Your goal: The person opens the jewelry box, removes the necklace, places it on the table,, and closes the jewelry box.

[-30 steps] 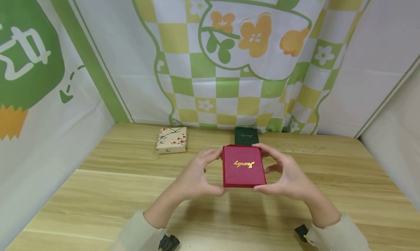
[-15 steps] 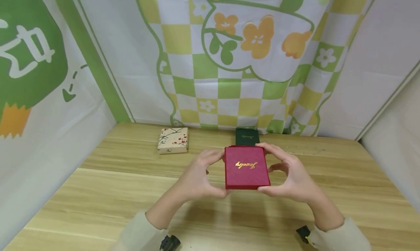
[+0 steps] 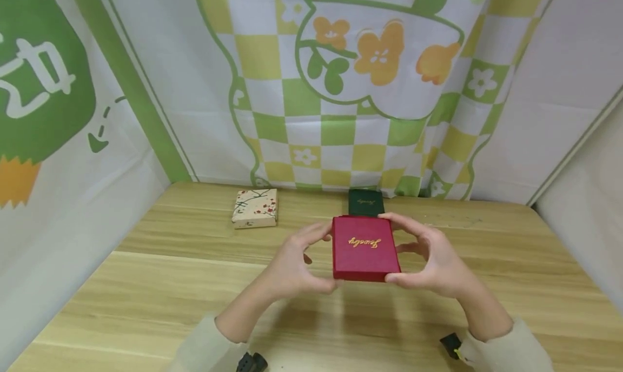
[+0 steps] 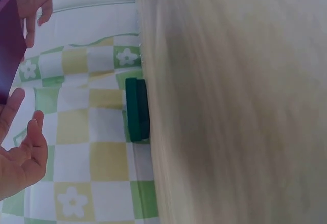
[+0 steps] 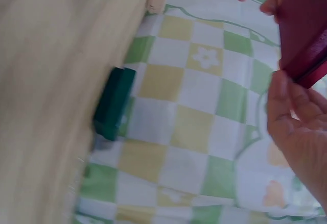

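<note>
A red jewelry box [image 3: 365, 250] with gold "Jewelry" lettering is held above the table, lid up, the writing upside down in the head view. My left hand [image 3: 294, 264] grips its left side, thumb at the near corner and fingers at the far one. On the opposite side my right hand [image 3: 433, 258] grips it the same way. Both wrist views show the box at their edge, dark red, with fingertips against it. Behind it on the table is a dark green jewelry box [image 3: 366, 202], its near edge hidden by the red one.
A cream box with a red blossom pattern [image 3: 255, 207] lies at the back left of the wooden table [image 3: 185, 285]. A checked, flowered curtain [image 3: 336, 128] hangs along the back edge. Small shiny bits [image 3: 452, 219] are scattered at the back right.
The red jewelry box has shifted very slightly to the right and tilted a little, showing more of its near side. Both hands keep their hold on it.
</note>
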### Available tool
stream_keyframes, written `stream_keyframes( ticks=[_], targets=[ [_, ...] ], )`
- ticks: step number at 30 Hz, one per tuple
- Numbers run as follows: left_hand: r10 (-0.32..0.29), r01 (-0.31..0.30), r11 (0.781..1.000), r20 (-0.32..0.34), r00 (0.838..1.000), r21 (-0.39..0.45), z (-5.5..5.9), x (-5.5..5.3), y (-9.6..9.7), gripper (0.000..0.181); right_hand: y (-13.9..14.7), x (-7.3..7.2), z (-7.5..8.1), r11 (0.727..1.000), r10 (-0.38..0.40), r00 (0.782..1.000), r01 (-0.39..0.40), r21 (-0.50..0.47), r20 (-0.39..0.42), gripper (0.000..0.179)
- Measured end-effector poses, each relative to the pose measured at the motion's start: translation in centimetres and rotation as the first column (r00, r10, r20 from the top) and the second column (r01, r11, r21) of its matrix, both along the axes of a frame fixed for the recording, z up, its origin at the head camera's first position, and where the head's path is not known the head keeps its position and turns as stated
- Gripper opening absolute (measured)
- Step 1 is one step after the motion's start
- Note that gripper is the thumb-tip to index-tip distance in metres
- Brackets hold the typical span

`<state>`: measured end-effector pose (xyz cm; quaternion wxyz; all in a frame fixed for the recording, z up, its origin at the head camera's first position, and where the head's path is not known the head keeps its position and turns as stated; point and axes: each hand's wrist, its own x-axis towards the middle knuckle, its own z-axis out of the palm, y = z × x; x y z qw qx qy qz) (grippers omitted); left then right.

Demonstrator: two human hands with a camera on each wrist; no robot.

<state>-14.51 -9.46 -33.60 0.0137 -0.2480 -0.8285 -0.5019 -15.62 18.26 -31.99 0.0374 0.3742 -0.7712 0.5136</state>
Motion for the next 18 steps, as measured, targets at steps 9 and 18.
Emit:
stream_keyframes(
  ticks=[9, 18],
  targets=[
    [-0.021, 0.021, 1.000, 0.007, 1.000, 0.011, 0.0, 0.1, 0.5, 0.085, -1.2, 0.7, 0.6, 0.994, -0.025, 0.992, 0.039, 0.104, -0.125, 0.099],
    [-0.067, 0.069, 0.986, -0.015, 0.998, 0.151, 0.4, 0.7, 0.8, 0.087, -1.4, 1.5, 1.1, 0.997, -0.043, 0.985, 0.054, 0.059, -0.165, 0.097]
  ],
)
